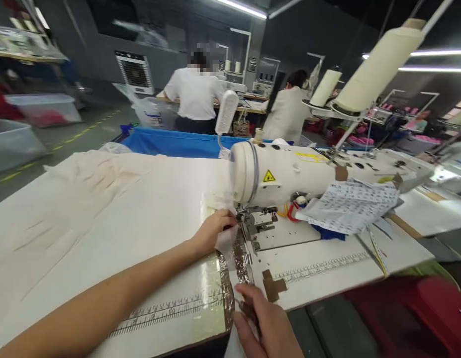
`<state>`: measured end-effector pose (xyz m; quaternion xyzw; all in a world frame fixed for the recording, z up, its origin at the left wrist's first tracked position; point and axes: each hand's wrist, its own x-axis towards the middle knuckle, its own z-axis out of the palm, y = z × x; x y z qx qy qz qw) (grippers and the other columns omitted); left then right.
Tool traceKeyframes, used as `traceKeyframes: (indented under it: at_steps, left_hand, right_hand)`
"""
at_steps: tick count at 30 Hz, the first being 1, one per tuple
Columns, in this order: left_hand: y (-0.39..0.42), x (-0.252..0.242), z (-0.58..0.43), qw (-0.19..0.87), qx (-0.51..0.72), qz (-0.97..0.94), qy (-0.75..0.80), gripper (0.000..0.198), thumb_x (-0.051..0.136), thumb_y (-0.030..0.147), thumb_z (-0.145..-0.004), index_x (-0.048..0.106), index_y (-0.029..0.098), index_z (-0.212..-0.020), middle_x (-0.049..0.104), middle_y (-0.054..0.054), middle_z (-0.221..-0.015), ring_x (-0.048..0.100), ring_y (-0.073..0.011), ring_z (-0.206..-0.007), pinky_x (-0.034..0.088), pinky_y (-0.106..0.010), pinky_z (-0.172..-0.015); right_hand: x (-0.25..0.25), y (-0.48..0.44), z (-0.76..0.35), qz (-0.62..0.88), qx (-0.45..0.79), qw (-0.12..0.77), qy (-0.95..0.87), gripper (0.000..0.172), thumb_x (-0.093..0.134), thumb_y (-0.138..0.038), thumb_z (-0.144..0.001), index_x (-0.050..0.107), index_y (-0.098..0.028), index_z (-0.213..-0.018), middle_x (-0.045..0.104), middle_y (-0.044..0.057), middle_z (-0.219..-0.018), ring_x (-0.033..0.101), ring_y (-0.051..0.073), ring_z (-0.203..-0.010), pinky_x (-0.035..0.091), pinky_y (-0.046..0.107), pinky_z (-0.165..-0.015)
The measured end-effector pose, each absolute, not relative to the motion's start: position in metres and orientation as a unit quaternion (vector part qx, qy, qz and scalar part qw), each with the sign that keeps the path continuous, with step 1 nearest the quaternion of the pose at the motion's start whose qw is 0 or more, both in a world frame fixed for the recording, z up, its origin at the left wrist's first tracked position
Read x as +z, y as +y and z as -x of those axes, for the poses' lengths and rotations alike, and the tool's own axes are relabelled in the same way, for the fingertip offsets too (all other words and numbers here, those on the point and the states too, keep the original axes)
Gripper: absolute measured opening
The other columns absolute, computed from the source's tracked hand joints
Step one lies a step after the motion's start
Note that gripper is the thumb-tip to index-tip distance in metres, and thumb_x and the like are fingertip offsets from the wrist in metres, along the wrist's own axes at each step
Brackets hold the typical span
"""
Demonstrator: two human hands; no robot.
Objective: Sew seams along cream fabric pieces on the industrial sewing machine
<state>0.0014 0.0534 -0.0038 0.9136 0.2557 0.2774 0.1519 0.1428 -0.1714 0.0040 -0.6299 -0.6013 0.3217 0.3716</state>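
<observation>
My left hand [212, 229] reaches across the white table to the presser foot [248, 221] of the white sewing machine [286, 171]. Its fingers are curled and pinch a small piece of pale cloth [226, 243] beside the needle. My right hand [265, 323] sits at the table's front edge, fingers closed on the near end of the same narrow strip, which is blurred. The strip runs from the needle plate toward me over a taped metal plate [239, 261].
Cream fabric [84, 174] lies spread at the table's far left. Printed paper [345, 204] is taped to the machine arm. Thread cones [379, 64] stand at the right. A blue bin [170, 141] is behind the table. Two people work with their backs turned. A red stool [409, 313] is at lower right.
</observation>
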Motion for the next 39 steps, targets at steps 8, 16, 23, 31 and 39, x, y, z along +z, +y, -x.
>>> traceKeyframes:
  at_steps: [8, 16, 23, 31, 39]
  left_hand:
    - [0.057, -0.012, 0.002, 0.212, 0.342, -0.886, 0.23, 0.02, 0.055, 0.028, -0.093, 0.068, 0.018, -0.082, 0.07, -0.007, -0.095, 0.067, -0.019, -0.087, 0.056, -0.031, -0.077]
    - [0.053, -0.007, -0.002, 0.234, 0.353, -0.872, 0.247, 0.021, 0.054, 0.028, -0.092, 0.063, 0.019, -0.076, 0.07, -0.004, -0.089, 0.067, -0.0175, -0.084, 0.053, -0.029, -0.077]
    - [0.054, -0.01, -0.003, 0.229, 0.357, -0.873, 0.242, 0.023, 0.051, 0.031, -0.095, 0.062, 0.019, -0.079, 0.069, -0.005, -0.089, 0.065, -0.0171, -0.084, 0.053, -0.03, -0.076]
    - [0.052, -0.01, -0.003, 0.204, 0.353, -0.881, 0.239, 0.021, 0.05, 0.031, -0.098, 0.063, 0.018, -0.087, 0.068, -0.006, -0.093, 0.065, -0.0185, -0.089, 0.054, -0.031, -0.078]
    - [0.051, -0.01, -0.003, 0.202, 0.344, -0.887, 0.233, 0.021, 0.049, 0.033, -0.099, 0.062, 0.019, -0.09, 0.066, -0.007, -0.094, 0.063, -0.0197, -0.089, 0.053, -0.033, -0.078]
  right_hand:
    - [-0.005, -0.127, -0.171, 0.6, 0.107, 0.419, -0.673, 0.03, 0.036, -0.026, -0.106, 0.056, -0.017, -0.127, 0.073, 0.009, -0.099, 0.072, 0.022, -0.076, 0.051, 0.029, -0.061]
    - [-0.013, -0.096, -0.166, 0.627, -0.006, 0.386, -0.676, 0.033, 0.038, -0.016, -0.097, 0.064, -0.016, -0.117, 0.075, 0.006, -0.095, 0.071, 0.021, -0.07, 0.044, 0.029, -0.056]
    - [-0.015, -0.093, -0.162, 0.622, -0.021, 0.38, -0.684, 0.033, 0.038, -0.016, -0.099, 0.066, -0.015, -0.115, 0.075, 0.004, -0.095, 0.067, 0.018, -0.061, 0.042, 0.03, -0.055]
    - [-0.012, -0.093, -0.162, 0.628, -0.031, 0.366, -0.686, 0.032, 0.038, -0.014, -0.098, 0.065, -0.015, -0.115, 0.074, 0.004, -0.094, 0.07, 0.02, -0.067, 0.042, 0.031, -0.054]
    - [-0.013, -0.094, -0.16, 0.635, -0.023, 0.344, -0.692, 0.033, 0.036, -0.015, -0.1, 0.064, -0.014, -0.118, 0.074, 0.006, -0.097, 0.069, 0.019, -0.064, 0.042, 0.029, -0.05]
